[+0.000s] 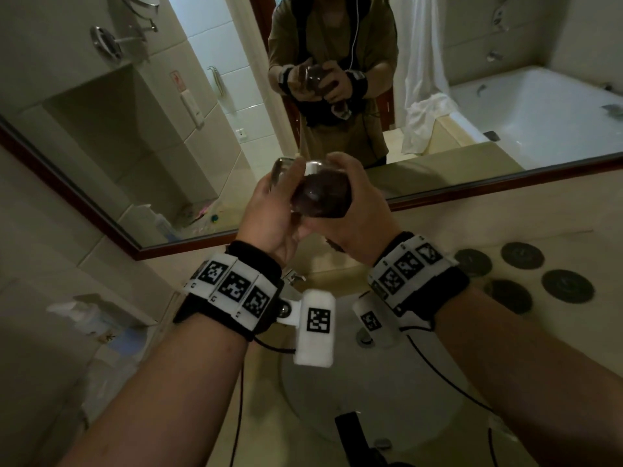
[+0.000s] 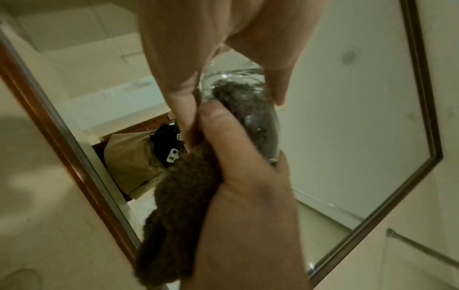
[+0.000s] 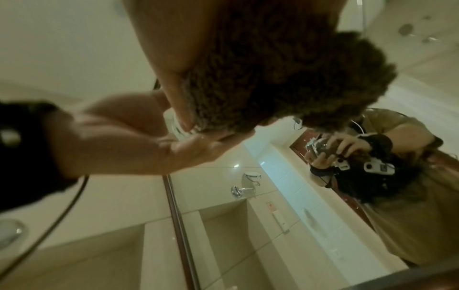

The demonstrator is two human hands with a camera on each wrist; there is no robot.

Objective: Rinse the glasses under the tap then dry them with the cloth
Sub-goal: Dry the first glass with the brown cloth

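Note:
A clear glass (image 1: 283,170) lies sideways in front of the mirror, with a dark brown cloth (image 1: 320,197) stuffed into its bowl. My left hand (image 1: 279,200) grips the glass at its base end, fingers and thumb curled round it. My right hand (image 1: 350,193) holds the cloth and the mouth end. In the left wrist view the left fingers (image 2: 174,78) clasp the glass (image 2: 238,82), and the right thumb (image 2: 218,121) presses the cloth (image 2: 178,206), whose tail hangs below. In the right wrist view the cloth (image 3: 285,78) bunches under my right palm beside the left hand (image 3: 129,137).
A wood-framed mirror (image 1: 101,210) covers the wall ahead and reflects me and a bathtub. The sink basin (image 1: 303,416) with its drain (image 1: 364,338) lies below my wrists. Several dark round coasters (image 1: 522,254) sit on the counter at right; pale bottles (image 1: 84,315) stand at left.

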